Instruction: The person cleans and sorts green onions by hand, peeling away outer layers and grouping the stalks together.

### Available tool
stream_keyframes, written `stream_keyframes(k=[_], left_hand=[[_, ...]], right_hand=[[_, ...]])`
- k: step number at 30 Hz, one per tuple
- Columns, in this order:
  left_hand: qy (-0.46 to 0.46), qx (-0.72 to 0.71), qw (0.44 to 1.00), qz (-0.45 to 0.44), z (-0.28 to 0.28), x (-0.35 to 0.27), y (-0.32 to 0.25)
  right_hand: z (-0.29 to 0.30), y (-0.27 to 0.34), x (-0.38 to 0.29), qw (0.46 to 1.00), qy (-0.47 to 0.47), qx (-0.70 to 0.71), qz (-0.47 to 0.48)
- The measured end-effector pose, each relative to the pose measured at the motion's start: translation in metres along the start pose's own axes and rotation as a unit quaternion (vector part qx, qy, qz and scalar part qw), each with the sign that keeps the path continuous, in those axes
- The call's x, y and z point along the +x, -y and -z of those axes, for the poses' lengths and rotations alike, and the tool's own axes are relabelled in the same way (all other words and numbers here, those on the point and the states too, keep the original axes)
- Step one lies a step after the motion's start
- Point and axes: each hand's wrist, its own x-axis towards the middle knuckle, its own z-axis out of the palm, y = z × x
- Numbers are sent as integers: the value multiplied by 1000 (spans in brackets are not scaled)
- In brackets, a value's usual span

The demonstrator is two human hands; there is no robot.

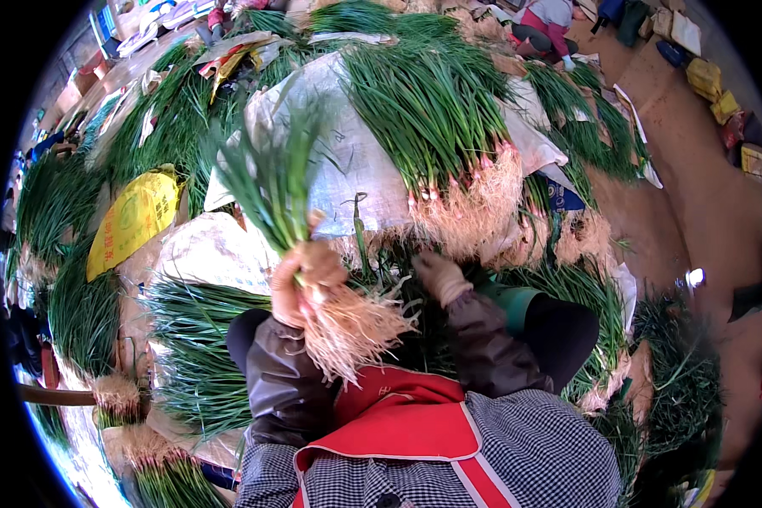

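Observation:
A bunch of spring onions (270,184) stands tilted in my gloved left hand (311,273). Its leaves point up and away, while pale stringy roots (355,324) hang toward my red apron (394,419). To the right, my gloved right hand (441,276) is low over dark loose leaves, just below the roots of a large pile of spring onions (438,120). That pile lies on a white woven sack (362,171), with its pinkish bulbs toward me. My right fingers are blurred, so whether they grip anything is unclear.
More spring onions (203,343) lie by my left knee, others (565,298) by my right. A yellow sack (136,219) is at left. Farther off, a co-worker (546,28) crouches among onions at upper right. Brown floor (667,209) runs along the right side.

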Motion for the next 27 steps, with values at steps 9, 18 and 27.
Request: stream_keyframes(k=[9,18,27], left_hand=[[-204,95,973,-52,67,47,-11],[-306,110,945,-34,109,37,5],[-295,74,953,-11,133,29,-5]], right_hand=[[34,47,134,932,-97,-307,-165],[158,89,161,985,-39,-36,-164],[209,197,170,965,117,-224,-74]])
